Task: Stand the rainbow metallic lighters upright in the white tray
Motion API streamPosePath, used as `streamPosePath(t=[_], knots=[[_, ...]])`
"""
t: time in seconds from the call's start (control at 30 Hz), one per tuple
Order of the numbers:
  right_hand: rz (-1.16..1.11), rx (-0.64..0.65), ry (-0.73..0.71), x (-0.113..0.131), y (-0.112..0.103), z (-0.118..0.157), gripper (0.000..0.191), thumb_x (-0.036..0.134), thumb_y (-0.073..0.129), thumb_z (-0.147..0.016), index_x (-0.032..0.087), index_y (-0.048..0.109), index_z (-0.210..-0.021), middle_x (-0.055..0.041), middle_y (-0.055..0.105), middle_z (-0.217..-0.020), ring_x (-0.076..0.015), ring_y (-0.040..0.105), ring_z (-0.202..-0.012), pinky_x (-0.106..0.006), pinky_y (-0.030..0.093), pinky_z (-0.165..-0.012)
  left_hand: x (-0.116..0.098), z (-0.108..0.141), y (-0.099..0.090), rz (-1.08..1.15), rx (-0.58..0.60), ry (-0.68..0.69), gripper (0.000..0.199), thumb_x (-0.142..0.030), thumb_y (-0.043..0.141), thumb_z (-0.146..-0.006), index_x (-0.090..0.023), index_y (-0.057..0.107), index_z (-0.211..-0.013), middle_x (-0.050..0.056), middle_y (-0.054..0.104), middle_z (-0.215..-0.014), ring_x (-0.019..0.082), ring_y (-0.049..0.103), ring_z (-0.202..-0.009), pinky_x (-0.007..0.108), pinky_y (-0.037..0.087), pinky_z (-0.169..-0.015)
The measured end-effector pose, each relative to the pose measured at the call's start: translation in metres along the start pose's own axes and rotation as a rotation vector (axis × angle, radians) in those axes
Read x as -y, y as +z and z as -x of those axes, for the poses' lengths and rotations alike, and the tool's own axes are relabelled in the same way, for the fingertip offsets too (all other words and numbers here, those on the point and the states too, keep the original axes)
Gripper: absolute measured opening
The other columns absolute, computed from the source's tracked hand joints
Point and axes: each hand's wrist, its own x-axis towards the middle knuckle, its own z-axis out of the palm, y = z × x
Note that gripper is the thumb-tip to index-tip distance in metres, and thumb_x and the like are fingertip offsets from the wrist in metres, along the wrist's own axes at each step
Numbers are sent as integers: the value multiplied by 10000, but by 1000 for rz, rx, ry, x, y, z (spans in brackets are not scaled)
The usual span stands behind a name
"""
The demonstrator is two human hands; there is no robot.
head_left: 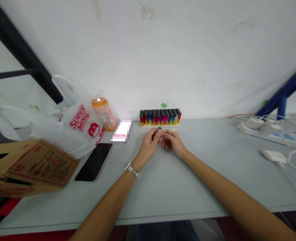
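Note:
My left hand (150,142) and my right hand (175,142) meet just above the table, close in front of a rack of lighters. The left fingers are closed around a lighter (159,128); only its dark top shows, like the tops in the rack. Curled fingers of my right hand press together against the left fingertips, and what they hold, if anything, is hidden. Behind them, several lighters (160,117) with black tops and bright red, blue, purple and yellow bodies stand upright in rows. A pale tray (148,126) holds them against the wall.
Left of my hands are a black phone (94,163), a blurred-out bright screen (122,131), an orange drink bottle (104,112), a white plastic bag (70,130) and a cardboard box (37,167). At right lie a power strip (271,132) and a white charger (275,156) with cables.

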Motion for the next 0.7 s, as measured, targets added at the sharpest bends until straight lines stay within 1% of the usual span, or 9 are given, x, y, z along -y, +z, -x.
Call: streamPosePath(t=[0.07, 0.13, 0.23, 0.27, 0.37, 0.4, 0.47, 0.57, 0.7], knots=[[7, 13, 2, 0, 0, 0, 202, 379, 527, -742, 192, 598, -762, 33, 589, -493, -100, 443, -369, -215, 315, -375, 1, 1, -2, 38, 13, -45, 330, -528, 558, -913, -205, 487, -917, -56, 533, -679, 87, 525, -518, 217, 427, -528], [21, 27, 2, 0, 1, 0, 235, 409, 532, -752, 186, 602, -735, 28, 585, -492, -97, 442, -371, -216, 309, -376, 0, 2, -3, 43, -5, -46, 334, -535, 560, -910, -217, 458, -930, -76, 501, -649, 66, 458, -464, 191, 364, -469], [39, 22, -8, 3, 2, 2, 274, 445, 524, -766, 189, 594, -699, 26, 573, -484, -97, 441, -374, -219, 304, -378, -5, 4, -3, 75, -12, -38, 382, -572, 583, -876, -201, 493, -882, -83, 446, -605, 51, 353, -457, 182, 271, -443], [46, 20, -13, 4, 3, 2, 283, 451, 520, -773, 191, 584, -679, 25, 570, -483, -97, 440, -376, -221, 305, -380, -7, 4, -3, 107, 0, -73, 419, -605, 561, -870, -189, 516, -839, -85, 409, -571, 50, 313, -445, 189, 240, -434], [67, 27, -29, 5, 3, 3, 305, 455, 513, -791, 194, 568, -644, 22, 567, -491, -94, 438, -383, -225, 309, -387, -11, 4, 0, 190, 5, -238, 618, -705, 375, -884, -166, 544, -635, -82, 285, -466, 55, 211, -397, 226, 160, -415], [69, 30, -29, 5, 3, 3, 305, 454, 514, -793, 192, 576, -649, 22, 568, -494, -95, 438, -383, -226, 307, -387, -12, 4, 2, 193, -19, -278, 658, -715, 334, -883, -169, 529, -572, -79, 258, -441, 58, 202, -387, 235, 151, -416], [69, 31, -22, 5, 3, 3, 292, 447, 519, -785, 189, 596, -671, 24, 570, -496, -97, 438, -380, -228, 305, -385, -13, 4, 5, 157, -74, -303, 660, -699, 347, -870, -182, 481, -484, -69, 251, -414, 62, 222, -379, 243, 164, -421], [77, 38, -12, 5, 3, 2, 257, 418, 529, -764, 192, 594, -660, 29, 564, -488, -98, 435, -376, -229, 303, -386, -11, 4, 10, 81, -108, -262, 585, -601, 388, -865, -200, 417, -440, -51, 294, -411, 72, 283, -394, 244, 216, -438], [94, 55, -24, 3, 4, 1, 225, 374, 528, -749, 195, 580, -623, 25, 561, -491, -96, 431, -386, -233, 307, -398, -7, 5, 13, 24, -98, -217, 489, -457, 351, -874, -213, 381, -451, -41, 332, -414, 90, 336, -413, 243, 264, -456]])
